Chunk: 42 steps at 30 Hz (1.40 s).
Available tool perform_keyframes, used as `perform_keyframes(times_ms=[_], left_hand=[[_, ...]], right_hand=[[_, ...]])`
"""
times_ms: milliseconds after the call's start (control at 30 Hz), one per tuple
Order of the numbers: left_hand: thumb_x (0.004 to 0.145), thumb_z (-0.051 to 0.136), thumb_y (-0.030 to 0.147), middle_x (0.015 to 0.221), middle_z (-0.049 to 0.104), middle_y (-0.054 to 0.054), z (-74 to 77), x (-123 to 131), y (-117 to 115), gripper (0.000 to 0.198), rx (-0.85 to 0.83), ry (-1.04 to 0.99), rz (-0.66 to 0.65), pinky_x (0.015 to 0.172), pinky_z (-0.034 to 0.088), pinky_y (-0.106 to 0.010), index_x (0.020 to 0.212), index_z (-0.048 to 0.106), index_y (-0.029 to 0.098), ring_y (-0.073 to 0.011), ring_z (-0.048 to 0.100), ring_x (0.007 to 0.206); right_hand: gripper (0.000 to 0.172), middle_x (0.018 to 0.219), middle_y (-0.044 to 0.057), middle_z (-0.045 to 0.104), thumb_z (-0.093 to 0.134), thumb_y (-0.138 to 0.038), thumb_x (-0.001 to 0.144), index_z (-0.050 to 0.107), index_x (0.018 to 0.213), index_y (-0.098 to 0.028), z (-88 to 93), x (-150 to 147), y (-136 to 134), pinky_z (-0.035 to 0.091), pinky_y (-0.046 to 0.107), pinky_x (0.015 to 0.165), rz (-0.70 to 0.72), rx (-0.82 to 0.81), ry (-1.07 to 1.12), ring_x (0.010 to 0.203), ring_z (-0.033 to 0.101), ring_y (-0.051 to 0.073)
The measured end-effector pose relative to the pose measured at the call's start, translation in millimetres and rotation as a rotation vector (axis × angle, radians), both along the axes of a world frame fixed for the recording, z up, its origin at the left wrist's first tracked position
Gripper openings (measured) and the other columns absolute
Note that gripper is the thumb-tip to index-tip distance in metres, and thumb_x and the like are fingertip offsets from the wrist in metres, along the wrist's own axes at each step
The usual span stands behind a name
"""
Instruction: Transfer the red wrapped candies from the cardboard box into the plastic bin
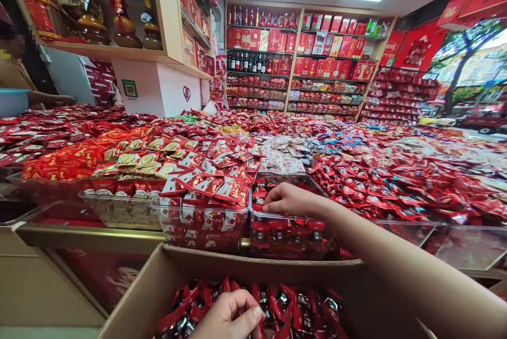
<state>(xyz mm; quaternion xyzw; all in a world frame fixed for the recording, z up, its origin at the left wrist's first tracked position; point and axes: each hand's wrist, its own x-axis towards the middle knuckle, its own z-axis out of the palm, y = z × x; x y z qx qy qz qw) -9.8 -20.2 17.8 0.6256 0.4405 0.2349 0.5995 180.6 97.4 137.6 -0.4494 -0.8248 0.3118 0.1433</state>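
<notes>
A cardboard box stands in front of me, partly filled with small red-and-black wrapped packets. My left hand is inside it over the packets, thumb and fingers curled together; whatever they hold is hidden. Beyond the box is a clear plastic bin with similar red-and-black packets. My right hand reaches over its front rim, fingers bunched and pointing down at the packets inside. Its fingertips are close to a packet at the bin's left side, and I cannot make out what is between them.
Left of that bin, another clear bin is heaped with red-and-white packets. Red packets pile up at right. Shelves with bottles and boxes line the back wall. A person's arm shows at far left beside a blue basin.
</notes>
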Motion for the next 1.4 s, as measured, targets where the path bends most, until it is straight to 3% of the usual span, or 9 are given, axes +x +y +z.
perform_keyframes(times_ms=[233, 433, 633, 967, 1233, 1400], left_hand=[[0.067, 0.046, 0.05, 0.056, 0.056, 0.0, 4.6, 0, -2, 0.036, -0.029, 0.013, -0.012, 0.052, 0.03, -0.021, 0.065, 0.048, 0.015, -0.0099, 0.042, 0.051], [0.067, 0.049, 0.048, 0.056, 0.057, 0.0, 8.2, 2, -4, 0.034, -0.03, 0.026, -0.003, 0.054, 0.032, -0.022, 0.064, 0.049, 0.014, -0.0114, 0.046, 0.054], [0.065, 0.049, 0.05, 0.056, 0.056, 0.0, 0.5, 2, -4, 0.036, -0.051, 0.028, -0.006, 0.055, 0.034, -0.022, 0.066, 0.049, 0.015, -0.0117, 0.047, 0.054], [0.067, 0.049, 0.047, 0.058, 0.057, 0.001, 1.6, -1, -5, 0.033, -0.023, 0.025, -0.038, 0.055, 0.033, -0.021, 0.068, 0.05, 0.014, -0.0109, 0.047, 0.055], [0.066, 0.05, 0.048, 0.056, 0.055, 0.001, 2.2, 1, -5, 0.034, -0.05, 0.003, -0.024, 0.056, 0.033, -0.023, 0.066, 0.048, 0.014, -0.0117, 0.047, 0.055], [0.067, 0.05, 0.047, 0.059, 0.056, 0.001, 0.3, -1, -5, 0.032, -0.063, 0.011, -0.032, 0.056, 0.033, -0.021, 0.068, 0.05, 0.015, -0.0113, 0.047, 0.056]], right_hand=[[0.018, 0.062, 0.001, 0.054, 0.05, -0.029, 0.065, 0.056, 0.07, -0.013, -2.7, 2, 1, 0.033, 0.019, 0.047, -0.066, -0.033, 0.141, 0.052, 0.043, 0.008], [0.015, 0.059, -0.002, 0.051, 0.053, -0.027, 0.063, 0.055, 0.069, -0.013, -3.0, 6, 1, 0.031, 0.018, 0.047, 0.011, -0.098, 0.183, 0.051, 0.04, 0.007], [0.015, 0.061, -0.002, 0.051, 0.051, -0.025, 0.064, 0.056, 0.072, -0.013, 0.9, 4, 0, 0.032, 0.018, 0.048, 0.057, -0.136, 0.127, 0.051, 0.04, 0.006], [0.013, 0.053, -0.005, 0.04, 0.048, -0.025, 0.066, 0.052, 0.063, -0.013, 7.5, 1, -3, 0.026, 0.017, 0.043, 0.117, -0.118, 0.02, 0.047, 0.032, 0.005], [0.011, 0.053, -0.005, 0.04, 0.046, -0.024, 0.064, 0.048, 0.06, -0.015, 10.4, -4, -3, 0.025, 0.018, 0.041, 0.033, -0.02, -0.075, 0.047, 0.032, 0.006], [0.016, 0.053, -0.004, 0.046, 0.047, -0.027, 0.066, 0.057, 0.067, -0.014, 6.7, -2, 2, 0.029, 0.018, 0.043, 0.133, -0.178, -0.068, 0.046, 0.036, 0.006]])
